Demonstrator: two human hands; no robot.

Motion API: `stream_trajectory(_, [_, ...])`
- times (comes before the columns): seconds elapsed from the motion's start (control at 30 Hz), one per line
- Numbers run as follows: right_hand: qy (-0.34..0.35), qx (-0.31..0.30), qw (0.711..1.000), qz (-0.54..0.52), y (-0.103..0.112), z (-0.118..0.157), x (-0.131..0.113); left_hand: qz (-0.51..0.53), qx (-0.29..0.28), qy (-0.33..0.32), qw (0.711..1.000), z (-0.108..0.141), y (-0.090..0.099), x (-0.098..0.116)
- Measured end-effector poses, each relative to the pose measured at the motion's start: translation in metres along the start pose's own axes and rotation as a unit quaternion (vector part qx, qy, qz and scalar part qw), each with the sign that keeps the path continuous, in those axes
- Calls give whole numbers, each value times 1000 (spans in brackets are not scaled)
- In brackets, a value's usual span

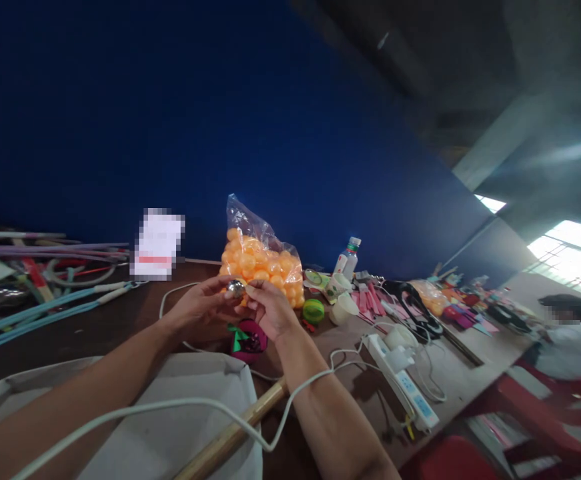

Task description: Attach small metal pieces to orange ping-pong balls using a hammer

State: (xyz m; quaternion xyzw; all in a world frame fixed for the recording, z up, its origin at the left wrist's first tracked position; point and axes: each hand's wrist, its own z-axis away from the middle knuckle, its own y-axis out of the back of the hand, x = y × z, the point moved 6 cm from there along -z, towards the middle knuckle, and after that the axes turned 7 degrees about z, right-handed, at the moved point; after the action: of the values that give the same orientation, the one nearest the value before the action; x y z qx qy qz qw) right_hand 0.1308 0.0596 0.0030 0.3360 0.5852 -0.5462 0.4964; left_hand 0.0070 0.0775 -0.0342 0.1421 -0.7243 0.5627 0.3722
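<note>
Shiny silver ball [237, 288] up over brown table [120, 320], left hand [199, 301] grip clamped on it; right hand [273, 310] grip right there too, can't tell if closed. Clear plastic bag [243, 217] of orange balls [265, 263] behind. Clear plastic bottle [351, 257], label too tiny to read.

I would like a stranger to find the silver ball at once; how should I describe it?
Look first at the blue wall, then at the clear bag of orange balls in front of it. Before the bag's lower part, the left hand and right hand are close together, with the silver ball between them. Its mirror-like shine sets it apart from the orange balls.
</note>
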Motion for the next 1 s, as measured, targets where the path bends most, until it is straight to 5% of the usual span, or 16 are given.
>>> stream_trajectory(0.1, [40,18,992,119,-3,15,-20,23,23,-39,999,-1,3,9])
stream_trajectory(0.17, [92,-25,955,281,-18,36,-37,30,42,-46,998,0,3,14])
stream_trajectory(0.23, [151,-165,849,478,-48,66,-42,40,59,-49,996,1,4,16])
stream_trajectory(0.3, [157,-371,676,616,-77,101,-21,51,66,-48,995,1,5,16])
stream_trajectory(0.4, [138,-499,472,713,-93,130,22,72,60,-48,994,0,8,15])
stream_trajectory(0.5, [112,-503,419,747,-96,125,57,99,69,-53,991,-2,14,15])
stream_trajectory(0.63, [114,-524,418,733,-95,118,63,137,105,-60,983,-4,20,19])
stream_trajectory(0.77, [186,-435,466,748,-88,110,16,169,140,-70,973,-4,24,21])
stream_trajectory(1.0, [215,-116,690,682,-52,79,-58,162,149,-83,972,-5,25,20])
